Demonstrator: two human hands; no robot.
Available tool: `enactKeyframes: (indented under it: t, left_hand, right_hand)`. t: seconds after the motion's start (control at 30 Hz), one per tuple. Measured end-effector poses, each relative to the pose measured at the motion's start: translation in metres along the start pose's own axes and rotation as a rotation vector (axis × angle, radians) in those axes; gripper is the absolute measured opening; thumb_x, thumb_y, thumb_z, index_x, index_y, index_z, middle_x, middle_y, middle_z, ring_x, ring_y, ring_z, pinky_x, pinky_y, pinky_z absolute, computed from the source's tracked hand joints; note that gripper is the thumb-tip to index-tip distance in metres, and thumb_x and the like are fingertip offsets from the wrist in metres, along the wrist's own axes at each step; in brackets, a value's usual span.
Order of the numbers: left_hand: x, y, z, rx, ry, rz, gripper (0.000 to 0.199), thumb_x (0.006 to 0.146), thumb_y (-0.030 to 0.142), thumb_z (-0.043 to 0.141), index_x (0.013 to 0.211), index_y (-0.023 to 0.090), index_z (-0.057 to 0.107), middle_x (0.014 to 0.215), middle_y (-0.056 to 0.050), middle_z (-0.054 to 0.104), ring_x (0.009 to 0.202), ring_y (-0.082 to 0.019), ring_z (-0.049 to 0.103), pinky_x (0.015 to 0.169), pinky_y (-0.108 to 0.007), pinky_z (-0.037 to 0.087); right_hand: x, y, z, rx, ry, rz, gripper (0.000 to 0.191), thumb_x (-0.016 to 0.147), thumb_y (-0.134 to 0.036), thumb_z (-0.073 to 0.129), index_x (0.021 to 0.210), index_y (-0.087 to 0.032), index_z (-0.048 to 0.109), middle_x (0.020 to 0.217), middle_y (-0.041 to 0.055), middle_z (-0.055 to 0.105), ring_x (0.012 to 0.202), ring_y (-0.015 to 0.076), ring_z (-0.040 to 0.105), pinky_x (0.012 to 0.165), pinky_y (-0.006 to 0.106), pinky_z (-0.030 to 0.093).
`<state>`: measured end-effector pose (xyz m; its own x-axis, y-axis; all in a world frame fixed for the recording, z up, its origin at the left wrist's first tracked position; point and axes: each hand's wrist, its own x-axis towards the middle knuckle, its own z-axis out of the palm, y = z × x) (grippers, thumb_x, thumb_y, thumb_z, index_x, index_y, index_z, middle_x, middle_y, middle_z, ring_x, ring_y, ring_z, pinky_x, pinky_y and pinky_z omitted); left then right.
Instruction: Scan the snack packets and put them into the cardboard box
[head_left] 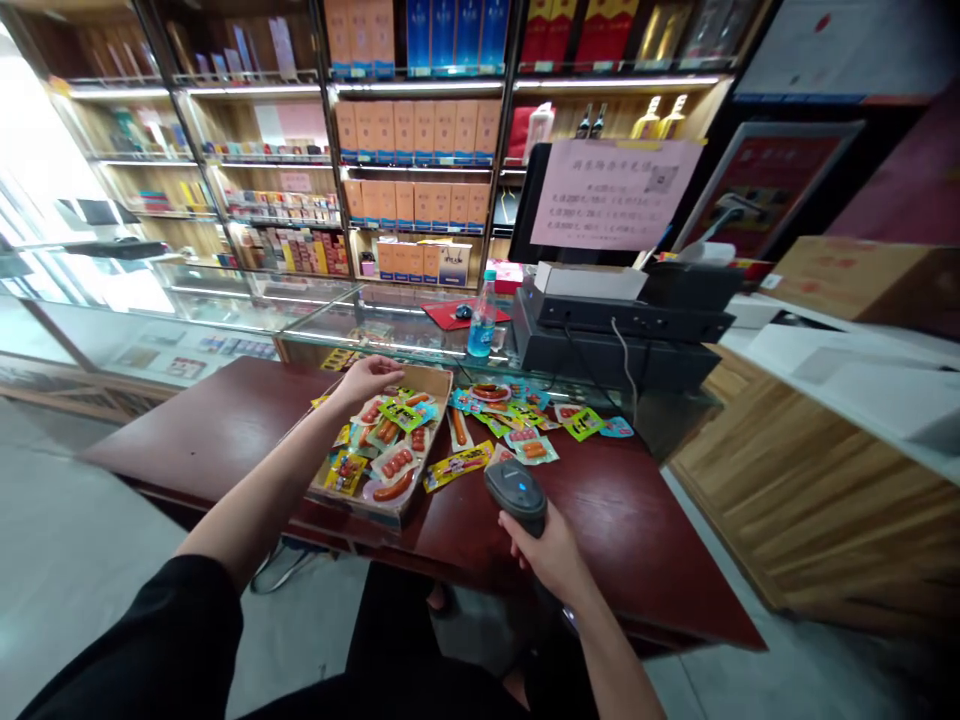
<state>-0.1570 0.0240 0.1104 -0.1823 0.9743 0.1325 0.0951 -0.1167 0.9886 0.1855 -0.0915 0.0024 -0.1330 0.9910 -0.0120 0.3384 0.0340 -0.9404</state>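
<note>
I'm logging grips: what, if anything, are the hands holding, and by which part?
The right hand holds the scanner by its handle; whether the left hand holds anything cannot be told.

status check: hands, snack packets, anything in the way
Left hand over far end of box, grip unclear. Right hand gripping scanner. Snack packets heaped in box. Yellow packet between box and scanner, likely no obstruction.
</note>
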Motion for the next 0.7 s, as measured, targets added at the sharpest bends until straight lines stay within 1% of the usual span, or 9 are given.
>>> enactKeyframes:
  t: [0.03, 0.1, 0.27, 0.37, 0.43, 0.5, 0.57, 0.63, 0.7]
  left_hand:
    - [-0.002, -0.002, 0.009, 0.021, -0.032, -0.004, 0.047, 0.053, 0.040, 0.086, 0.083, 0.012, 0.063, 0.074, -0.001, 0.063, 0.069, -0.012, 0.061, 0.064, -0.028, 0.058]
    - [-0.004, -0.008, 0.033, 0.047, -0.102, -0.020, 0.047, 0.054, 0.041, 0.086, 0.083, 0.012, 0.063, 0.074, -0.001, 0.062, 0.067, -0.012, 0.061, 0.061, -0.028, 0.057]
    - [0.002, -0.024, 0.107, 0.070, -0.367, -0.061, 0.043, 0.056, 0.040, 0.084, 0.084, 0.013, 0.063, 0.070, 0.001, 0.061, 0.062, -0.011, 0.058, 0.056, -0.025, 0.054]
    - [0.011, -0.038, 0.148, 0.131, -0.502, -0.016, 0.036, 0.061, 0.037, 0.081, 0.083, 0.014, 0.064, 0.070, 0.000, 0.064, 0.061, -0.010, 0.059, 0.054, -0.021, 0.050]
    - [0.016, -0.046, 0.170, 0.196, -0.555, 0.038, 0.032, 0.061, 0.034, 0.081, 0.081, 0.015, 0.065, 0.071, -0.001, 0.066, 0.062, -0.011, 0.060, 0.055, -0.019, 0.049]
    - [0.020, -0.054, 0.188, 0.268, -0.580, 0.074, 0.028, 0.061, 0.031, 0.080, 0.080, 0.014, 0.067, 0.070, -0.002, 0.067, 0.062, -0.012, 0.062, 0.055, -0.019, 0.049]
    - [0.021, -0.061, 0.200, 0.318, -0.597, 0.060, 0.026, 0.063, 0.030, 0.078, 0.081, 0.015, 0.069, 0.069, -0.002, 0.068, 0.061, -0.012, 0.062, 0.054, -0.019, 0.049]
    - [0.021, -0.067, 0.207, 0.331, -0.623, 0.013, 0.027, 0.066, 0.031, 0.076, 0.087, 0.015, 0.070, 0.069, -0.002, 0.068, 0.058, -0.012, 0.062, 0.052, -0.020, 0.049]
    - [0.022, -0.074, 0.208, 0.327, -0.652, -0.020, 0.029, 0.067, 0.031, 0.076, 0.091, 0.015, 0.070, 0.070, -0.002, 0.068, 0.056, -0.012, 0.061, 0.049, -0.019, 0.048]
  right_hand:
    - [-0.001, 0.000, -0.001, -0.002, 0.005, 0.005, 0.036, 0.080, -0.048, 0.064, 0.097, -0.017, 0.056, 0.051, -0.0029, 0.060, 0.038, 0.0131, 0.053, 0.038, 0.023, 0.042]
    - [-0.004, 0.002, -0.007, 0.004, 0.024, 0.017, 0.038, 0.079, -0.048, 0.064, 0.098, -0.017, 0.056, 0.052, -0.0032, 0.060, 0.038, 0.0132, 0.053, 0.038, 0.023, 0.042]
    - [-0.012, 0.011, -0.027, 0.015, 0.116, 0.060, 0.038, 0.078, -0.048, 0.065, 0.099, -0.017, 0.057, 0.053, -0.0033, 0.060, 0.038, 0.0124, 0.053, 0.037, 0.021, 0.041]
    - [-0.018, 0.020, -0.040, 0.000, 0.159, 0.097, 0.038, 0.079, -0.049, 0.064, 0.098, -0.017, 0.057, 0.051, -0.0038, 0.059, 0.038, 0.0124, 0.053, 0.037, 0.021, 0.040]
    - [-0.021, 0.024, -0.045, -0.004, 0.177, 0.120, 0.038, 0.078, -0.050, 0.063, 0.098, -0.017, 0.057, 0.050, -0.0042, 0.059, 0.037, 0.0125, 0.052, 0.037, 0.021, 0.040]
    - [-0.025, 0.027, -0.049, -0.010, 0.190, 0.143, 0.039, 0.078, -0.049, 0.064, 0.099, -0.017, 0.056, 0.050, -0.0045, 0.059, 0.037, 0.0129, 0.053, 0.036, 0.021, 0.040]
    - [-0.027, 0.027, -0.051, -0.013, 0.196, 0.162, 0.039, 0.077, -0.048, 0.064, 0.101, -0.018, 0.056, 0.051, -0.0042, 0.060, 0.038, 0.0134, 0.055, 0.037, 0.021, 0.041]
    - [-0.028, 0.026, -0.052, -0.020, 0.199, 0.172, 0.039, 0.077, -0.047, 0.064, 0.101, -0.018, 0.057, 0.052, -0.0039, 0.061, 0.039, 0.0138, 0.056, 0.037, 0.021, 0.041]
    - [-0.027, 0.025, -0.052, -0.030, 0.197, 0.168, 0.038, 0.077, -0.047, 0.064, 0.099, -0.018, 0.058, 0.051, -0.0038, 0.061, 0.039, 0.0141, 0.057, 0.037, 0.021, 0.041]
